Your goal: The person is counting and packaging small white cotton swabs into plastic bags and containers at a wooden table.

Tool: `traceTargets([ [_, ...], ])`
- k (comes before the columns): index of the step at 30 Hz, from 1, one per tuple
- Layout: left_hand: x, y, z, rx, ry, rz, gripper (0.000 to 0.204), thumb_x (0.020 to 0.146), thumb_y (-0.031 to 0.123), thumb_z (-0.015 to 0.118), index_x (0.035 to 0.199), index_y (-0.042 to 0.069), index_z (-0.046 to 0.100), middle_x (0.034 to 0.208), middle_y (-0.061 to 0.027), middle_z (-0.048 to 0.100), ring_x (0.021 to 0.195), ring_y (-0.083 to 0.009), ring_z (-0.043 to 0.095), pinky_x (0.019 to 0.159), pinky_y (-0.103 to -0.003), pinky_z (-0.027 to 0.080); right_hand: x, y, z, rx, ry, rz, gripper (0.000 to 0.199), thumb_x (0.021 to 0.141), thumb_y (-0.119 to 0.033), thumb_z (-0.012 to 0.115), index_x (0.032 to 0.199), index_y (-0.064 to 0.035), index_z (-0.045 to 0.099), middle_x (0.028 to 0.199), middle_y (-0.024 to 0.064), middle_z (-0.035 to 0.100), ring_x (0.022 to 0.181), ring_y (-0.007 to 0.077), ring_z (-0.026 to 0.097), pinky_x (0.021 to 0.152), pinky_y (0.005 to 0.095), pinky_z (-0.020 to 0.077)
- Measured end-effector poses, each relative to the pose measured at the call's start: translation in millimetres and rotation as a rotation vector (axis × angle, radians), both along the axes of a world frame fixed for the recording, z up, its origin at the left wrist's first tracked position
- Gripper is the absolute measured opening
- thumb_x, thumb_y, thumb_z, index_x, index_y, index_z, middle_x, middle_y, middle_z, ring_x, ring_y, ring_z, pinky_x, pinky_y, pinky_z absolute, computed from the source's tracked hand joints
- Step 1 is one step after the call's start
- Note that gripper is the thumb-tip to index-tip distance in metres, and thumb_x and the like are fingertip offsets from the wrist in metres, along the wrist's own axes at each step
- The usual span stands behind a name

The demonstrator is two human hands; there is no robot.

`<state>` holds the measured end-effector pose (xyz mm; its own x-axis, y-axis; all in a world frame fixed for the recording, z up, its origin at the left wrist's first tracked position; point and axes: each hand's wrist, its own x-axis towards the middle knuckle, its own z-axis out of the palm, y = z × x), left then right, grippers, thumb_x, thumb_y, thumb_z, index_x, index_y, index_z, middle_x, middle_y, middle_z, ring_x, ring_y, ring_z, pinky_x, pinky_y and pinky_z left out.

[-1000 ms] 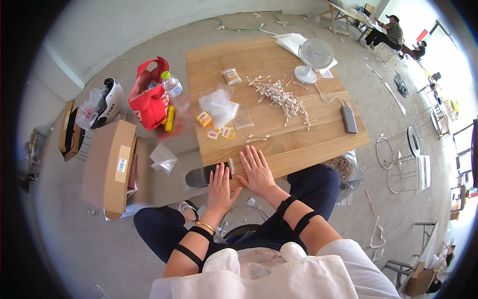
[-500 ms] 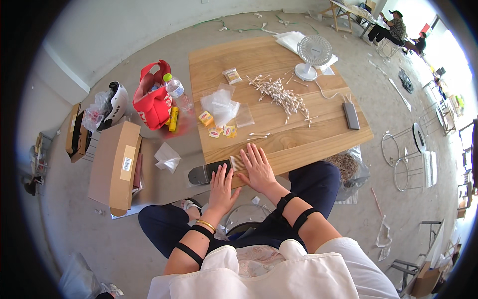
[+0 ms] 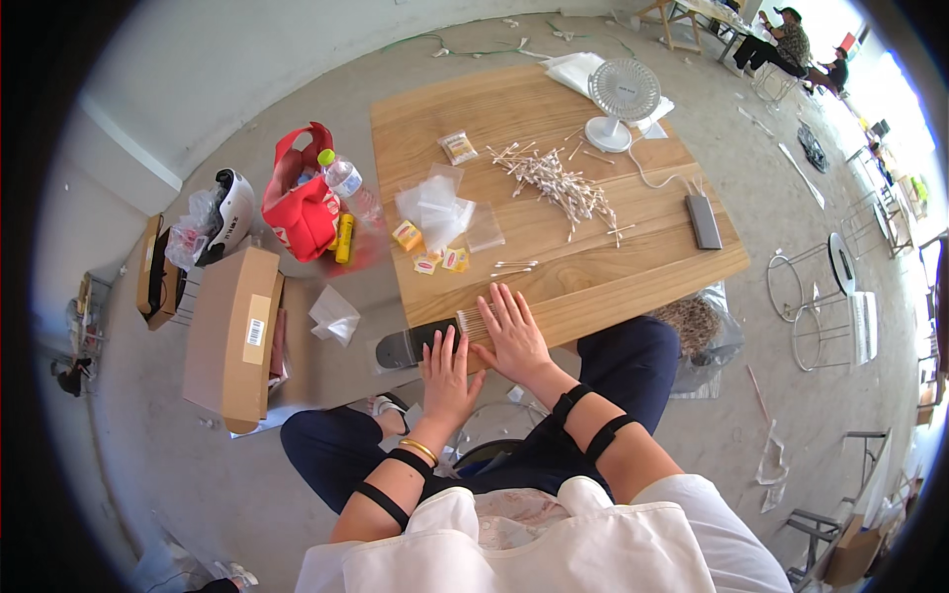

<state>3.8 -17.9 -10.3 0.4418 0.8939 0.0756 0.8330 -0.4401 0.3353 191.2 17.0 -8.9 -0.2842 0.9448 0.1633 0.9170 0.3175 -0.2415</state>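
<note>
My left hand (image 3: 452,383) lies flat with its fingers stretched out, fingertips on the end of a black flat strip with a rounded end (image 3: 400,346). Clear plastic shows around that strip at the table's near edge. Beside it, my right hand (image 3: 514,334) rests open and flat, fingers pointing away from me, over a row of cotton swabs laid side by side (image 3: 468,321). The palm hides part of the row. A few loose swabs (image 3: 514,267) lie just beyond my right fingertips. Farther back spreads a large heap of cotton swabs (image 3: 559,185).
On the wooden table (image 3: 643,282) are clear bags (image 3: 435,210), small yellow packets (image 3: 455,259), a white fan (image 3: 623,94) and a grey power bank (image 3: 703,221). At left stand a cardboard box (image 3: 229,336), red bag (image 3: 301,212) and bottle (image 3: 344,180). People sit far right.
My left hand has shifted very slightly right and nearer. The right hand stays in place over the swabs. The whole view has tilted a little.
</note>
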Motion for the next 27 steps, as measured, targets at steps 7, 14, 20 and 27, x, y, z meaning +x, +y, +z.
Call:
traceTargets([
  [7,5,6,-1,0.018,-0.072,0.054,0.074,0.099,0.045,0.053,0.156,0.002,0.031,0.163,-0.0209,0.026,0.153,-0.0399,0.018,0.124,-0.059,0.01,0,1,-1,0.01,0.029,-0.004,0.088,0.094,-0.057,0.054,0.158,-0.0025,0.03,0.165,0.0243,0.023,0.156,0.0359,0.016,0.127,0.0493,0.0107],
  [14,3,6,-3,-0.001,-0.023,0.04,0.074,0.1,0.048,0.05,0.155,0.002,0.032,0.163,-0.0216,0.026,0.153,-0.0395,0.018,0.124,-0.059,0.009,1,0,-1,0.0,0.003,-0.001,0.088,0.094,-0.057,0.055,0.158,-0.0028,0.03,0.164,0.0241,0.024,0.156,0.0361,0.016,0.127,0.0492,0.0113],
  [20,7,9,-3,0.013,-0.077,0.056,0.074,0.101,0.048,0.049,0.156,0.002,0.031,0.163,-0.0222,0.026,0.153,-0.0404,0.019,0.123,-0.06,0.01,1,0,-2,0.005,0.009,-0.006,0.087,0.094,-0.058,0.054,0.158,-0.0029,0.03,0.164,0.0239,0.024,0.156,0.0361,0.016,0.127,0.0492,0.0109],
  [27,7,15,-5,0.007,-0.043,0.065,0.073,0.102,0.047,0.048,0.156,0.001,0.03,0.163,-0.0224,0.025,0.152,-0.0414,0.02,0.123,-0.06,0.01,0,1,-4,0.004,0.002,-0.007,0.086,0.096,-0.06,0.049,0.158,-0.0033,0.03,0.165,0.0236,0.023,0.156,0.0356,0.015,0.127,0.049,0.0101],
])
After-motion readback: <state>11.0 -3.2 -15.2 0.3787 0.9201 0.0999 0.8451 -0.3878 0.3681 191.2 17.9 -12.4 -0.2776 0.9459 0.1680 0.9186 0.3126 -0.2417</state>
